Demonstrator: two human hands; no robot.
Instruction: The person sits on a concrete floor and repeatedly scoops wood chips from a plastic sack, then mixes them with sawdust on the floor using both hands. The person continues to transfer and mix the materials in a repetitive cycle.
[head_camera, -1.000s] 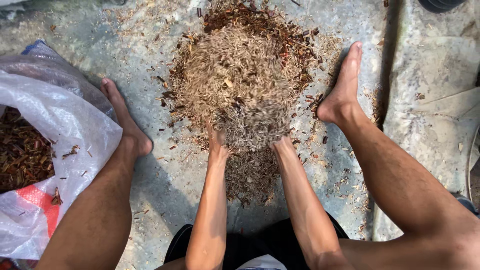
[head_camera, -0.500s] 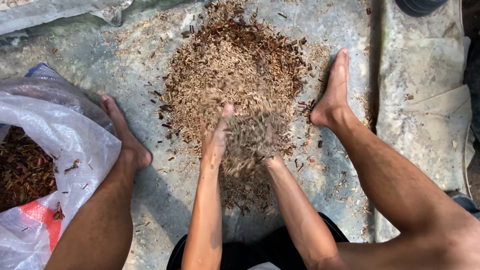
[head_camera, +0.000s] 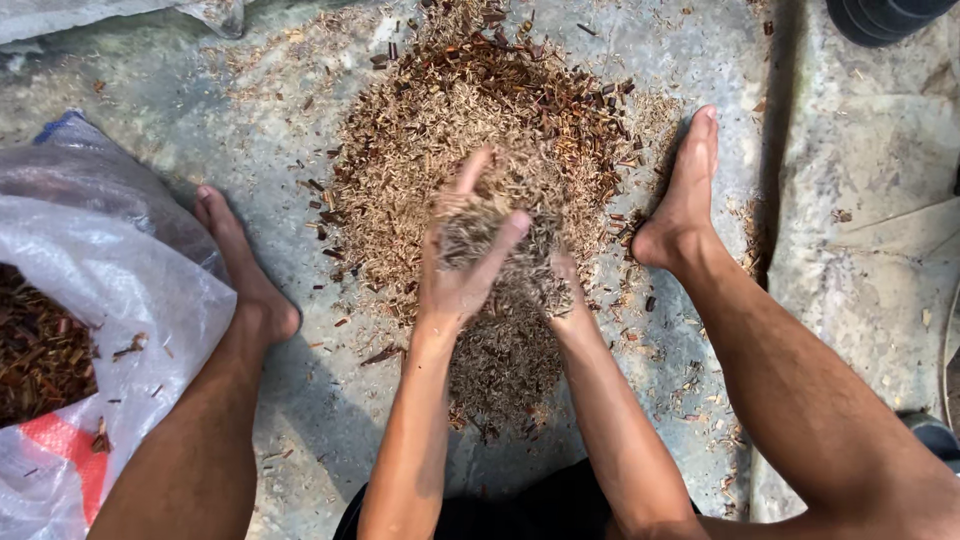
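— How far along is it?
— Hard to say; the left hand and right hand are cupped, fingers curled round a raised scoop of chaff; the big heap lies on the floor between the feet, mostly unhandled; the sack holds darker bits.

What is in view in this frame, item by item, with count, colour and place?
Pile of husks and bark chips: one, tan and red-brown, centre on the floor.
Handful of husks: one, tan, lifted between the hands.
Woven sack: one, white, left, open, holding red-brown chips.
Concrete floor: grey, littered with scraps.
Dark round object: one, top right corner, cut off.
Bare feet: two, either side of the pile.
Left hand, right hand: cupping the handful.
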